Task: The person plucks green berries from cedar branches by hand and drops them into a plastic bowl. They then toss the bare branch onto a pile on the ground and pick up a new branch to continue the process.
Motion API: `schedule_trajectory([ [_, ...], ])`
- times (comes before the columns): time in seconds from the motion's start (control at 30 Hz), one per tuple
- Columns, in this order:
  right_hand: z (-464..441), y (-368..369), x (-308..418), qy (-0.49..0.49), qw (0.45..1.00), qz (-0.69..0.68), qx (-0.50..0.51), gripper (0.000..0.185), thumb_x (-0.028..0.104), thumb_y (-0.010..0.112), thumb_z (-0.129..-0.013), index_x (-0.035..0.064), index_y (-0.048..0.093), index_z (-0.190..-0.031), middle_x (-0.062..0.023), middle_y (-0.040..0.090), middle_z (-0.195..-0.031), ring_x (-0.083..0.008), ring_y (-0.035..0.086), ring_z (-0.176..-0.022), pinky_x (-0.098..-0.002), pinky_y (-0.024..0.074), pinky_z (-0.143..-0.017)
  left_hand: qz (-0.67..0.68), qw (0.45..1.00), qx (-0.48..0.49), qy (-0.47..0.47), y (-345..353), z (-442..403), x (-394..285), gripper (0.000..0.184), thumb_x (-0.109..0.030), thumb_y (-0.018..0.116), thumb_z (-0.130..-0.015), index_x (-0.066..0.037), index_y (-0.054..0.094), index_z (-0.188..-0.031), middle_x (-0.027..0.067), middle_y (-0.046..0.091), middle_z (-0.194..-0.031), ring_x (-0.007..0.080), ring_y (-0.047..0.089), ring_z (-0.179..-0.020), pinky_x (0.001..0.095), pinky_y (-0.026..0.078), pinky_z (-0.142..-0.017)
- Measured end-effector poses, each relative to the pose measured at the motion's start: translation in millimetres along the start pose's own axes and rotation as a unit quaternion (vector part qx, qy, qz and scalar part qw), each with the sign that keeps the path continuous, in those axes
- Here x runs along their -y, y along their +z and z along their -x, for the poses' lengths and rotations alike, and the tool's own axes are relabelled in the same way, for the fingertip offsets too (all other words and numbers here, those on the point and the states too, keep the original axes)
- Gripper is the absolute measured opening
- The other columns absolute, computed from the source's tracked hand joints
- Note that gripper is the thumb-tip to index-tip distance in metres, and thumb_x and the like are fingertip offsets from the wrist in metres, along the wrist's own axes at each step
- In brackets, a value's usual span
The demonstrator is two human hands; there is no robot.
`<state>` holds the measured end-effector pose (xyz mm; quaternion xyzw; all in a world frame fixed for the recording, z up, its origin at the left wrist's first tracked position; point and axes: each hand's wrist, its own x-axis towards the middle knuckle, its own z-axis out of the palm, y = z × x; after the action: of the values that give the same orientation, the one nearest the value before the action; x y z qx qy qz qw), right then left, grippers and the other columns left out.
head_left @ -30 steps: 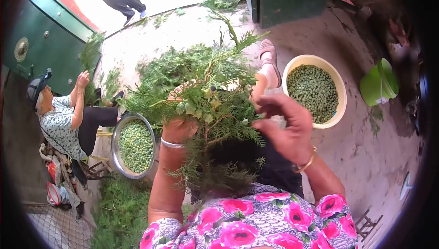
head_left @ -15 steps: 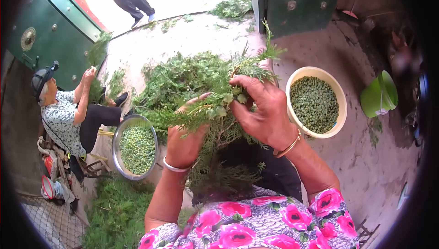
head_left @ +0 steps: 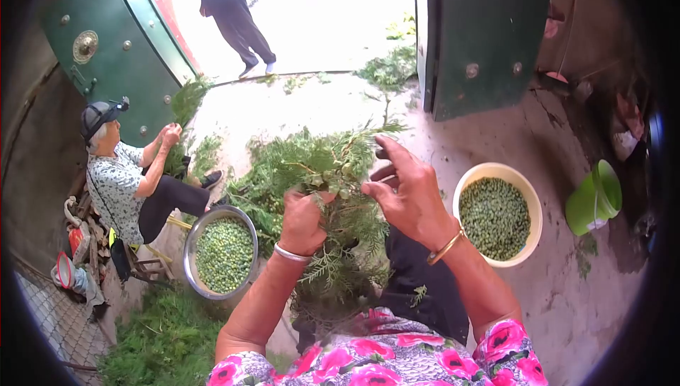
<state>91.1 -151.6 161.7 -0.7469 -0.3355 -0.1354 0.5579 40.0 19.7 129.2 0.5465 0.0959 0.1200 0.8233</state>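
A leafy evergreen branch (head_left: 347, 223) with small green cones hangs over my lap. My left hand (head_left: 304, 222), a silver bangle at its wrist, is closed around the branch. To its right, my right hand (head_left: 407, 191) has its thumb and fingers apart beside the cone cluster (head_left: 345, 177), and nothing shows between them. A cream basin (head_left: 536, 226) of small green cones stands at the right. On the left is a metal basin (head_left: 190, 255) of paler green cones.
A co-worker (head_left: 117, 180) sits at the left, holding a sprig. Another person (head_left: 230, 18) stands in the doorway. Cut greenery (head_left: 170, 333) lies lower left, with another pile ahead. A green bucket (head_left: 584, 205) is far right, near a green door (head_left: 489, 39).
The view has tilted up, so the scene sits lower. My right hand has gone from pinching at the cones to having its fingers apart. My left hand has closed round the branch.
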Motion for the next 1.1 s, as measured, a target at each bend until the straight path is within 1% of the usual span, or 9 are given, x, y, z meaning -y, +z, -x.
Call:
schedule_trajectory([
  [0.2, -22, 12, -29, 0.039, 0.999, 0.036, 0.0, 0.038, 0.005, 0.068, -0.076, -0.0088, 0.053, -0.108, -0.024, 0.064, -0.089, -0.0304, 0.068, -0.072, -0.0363, 0.0533, -0.064, -0.127, 0.986, 0.064, 0.082, -63, -81, 21, 0.018, -0.006, 0.06, -0.085, -0.004, 0.062, -0.103, 0.0059, 0.067, -0.087, 0.0132, 0.066, -0.073, 0.0276, 0.053, -0.057],
  [0.27, -35, 23, -47, 0.069, 0.996, 0.051, 0.005, 0.035, 0.006, 0.068, -0.076, -0.0083, 0.054, -0.106, -0.0232, 0.065, -0.085, -0.0315, 0.067, -0.072, -0.0369, 0.0526, -0.064, 0.042, 0.998, -0.017, -0.051, -55, -93, 7, 0.017, -0.011, 0.061, -0.084, -0.004, 0.063, -0.1, 0.0056, 0.067, -0.083, 0.0107, 0.063, -0.074, 0.0248, 0.051, -0.054],
  [0.37, -52, 41, -83, 0.076, 0.995, 0.045, -0.039, 0.025, 0.005, 0.067, -0.076, -0.0068, 0.06, -0.097, -0.0212, 0.065, -0.083, -0.0325, 0.066, -0.072, -0.0368, 0.0519, -0.064, -0.368, 0.899, 0.105, 0.214, -104, -156, 42, 0.046, -0.015, 0.064, -0.077, -0.003, 0.047, -0.119, 0.0048, 0.063, -0.096, 0.012, 0.058, -0.079, 0.0249, 0.044, -0.048],
  [0.5, -67, 60, -138, 0.065, 0.996, 0.066, -0.021, 0.017, 0.003, 0.066, -0.076, -0.0046, 0.064, -0.091, -0.0197, 0.065, -0.084, -0.0319, 0.066, -0.072, -0.0356, 0.0515, -0.065, -0.125, 0.976, -0.111, -0.137, -58, -212, 49, 0.02, 0.008, 0.065, -0.069, -0.002, 0.068, -0.086, 0.0112, 0.065, -0.078, 0.0227, 0.06, -0.068, 0.0341, 0.051, -0.059],
  [0.6, -76, 72, -181, 0.071, 0.997, 0.016, 0.028, 0.019, 0.003, 0.066, -0.077, -0.0041, 0.065, -0.094, -0.0199, 0.066, -0.086, -0.0322, 0.065, -0.073, -0.0346, 0.0511, -0.065, -0.114, 0.981, 0.037, -0.155, -64, -255, 92, 0.005, 0.001, 0.067, -0.077, -0.001, 0.066, -0.082, 0.0079, 0.065, -0.075, 0.0147, 0.061, -0.065, 0.0284, 0.05, -0.054],
  [0.63, -79, 75, -195, 0.062, 0.997, 0.048, 0.029, 0.02, -0.001, 0.066, -0.078, -0.0034, 0.066, -0.098, -0.0155, 0.069, -0.085, -0.018, 0.066, -0.071, -0.027, 0.051, -0.064, -0.118, 0.981, 0.049, -0.146, -62, -260, 102, 0.008, 0.003, 0.066, -0.079, 0.001, 0.066, -0.087, 0.0077, 0.066, -0.08, 0.0157, 0.061, -0.06, 0.0304, 0.052, -0.053],
  [0.77, -89, 84, -252, 0.207, 0.976, -0.047, -0.047, 0.026, -0.003, 0.061, -0.083, -0.0036, 0.062, -0.109, -0.0101, 0.069, -0.091, -0.0105, 0.063, -0.08, -0.0237, 0.0517, -0.071, -0.025, 0.965, -0.002, -0.262, -65, -269, 146, 0.013, 0.002, 0.067, -0.078, 0.005, 0.066, -0.091, 0.0087, 0.067, -0.082, 0.0169, 0.064, -0.065, 0.0312, 0.053, -0.057],
  [1.0, -102, 83, -270, 0.238, 0.97, -0.018, -0.037, 0.018, 0.001, 0.065, -0.079, -0.0029, 0.066, -0.096, -0.0148, 0.068, -0.081, -0.0208, 0.067, -0.072, -0.0303, 0.0522, -0.065, 0.012, 0.968, -0.038, -0.247, -56, -274, 159, 0.011, 0.006, 0.066, -0.074, 0.005, 0.065, -0.085, 0.0076, 0.066, -0.078, 0.0152, 0.063, -0.064, 0.0283, 0.051, -0.057],
  [1.1, -113, 84, -263, -0.025, 0.998, 0.024, -0.047, 0.012, 0.002, 0.069, -0.076, 0.0003, 0.064, -0.087, -0.0142, 0.065, -0.077, -0.0295, 0.064, -0.068, -0.0337, 0.0507, -0.06, -0.032, 0.975, -0.023, -0.219, -42, -268, 157, 0.008, 0.007, 0.064, -0.074, 0.003, 0.065, -0.081, 0.006, 0.065, -0.072, 0.013, 0.061, -0.058, 0.0266, 0.05, -0.053],
])
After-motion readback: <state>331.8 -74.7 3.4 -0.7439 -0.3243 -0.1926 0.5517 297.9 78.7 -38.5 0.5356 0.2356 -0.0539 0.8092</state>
